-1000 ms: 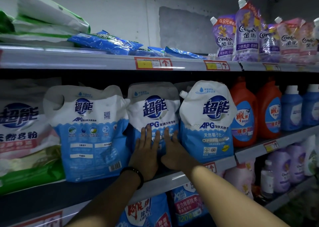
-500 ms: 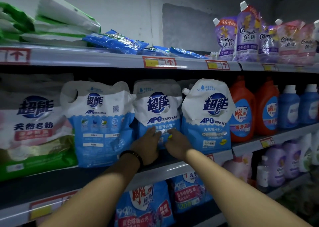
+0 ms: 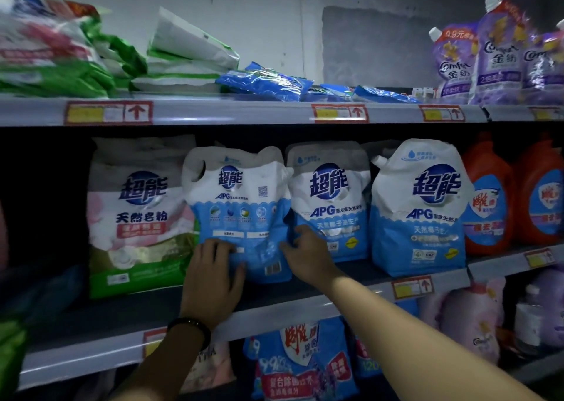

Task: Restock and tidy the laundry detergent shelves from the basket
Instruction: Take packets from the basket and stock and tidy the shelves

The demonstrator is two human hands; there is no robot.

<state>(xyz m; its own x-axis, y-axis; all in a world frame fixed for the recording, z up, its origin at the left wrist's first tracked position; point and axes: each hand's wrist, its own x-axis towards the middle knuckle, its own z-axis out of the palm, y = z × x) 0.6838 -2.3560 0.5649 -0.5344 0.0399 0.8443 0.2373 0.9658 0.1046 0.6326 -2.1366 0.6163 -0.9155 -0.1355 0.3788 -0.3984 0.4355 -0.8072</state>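
Now shifted left along the middle shelf (image 3: 128,312), away from the centre pouch (image 3: 331,205) pressed half a second ago, onto the back-facing pouch (image 3: 241,214) beside it. Pressed flat by the left hand (image 3: 213,275) at its lower left corner; gripped by the right hand (image 3: 308,257) at its right edge, thumb in front. Counted on this shelf: three blue-and-white pouches, one pink-and-green bag (image 3: 140,217), two orange jugs (image 3: 488,199). Above, at right, three purple pouches (image 3: 454,61).

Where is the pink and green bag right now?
In the head view, the bag stands left on the middle shelf, just left of the back-facing blue-and-white pouch.
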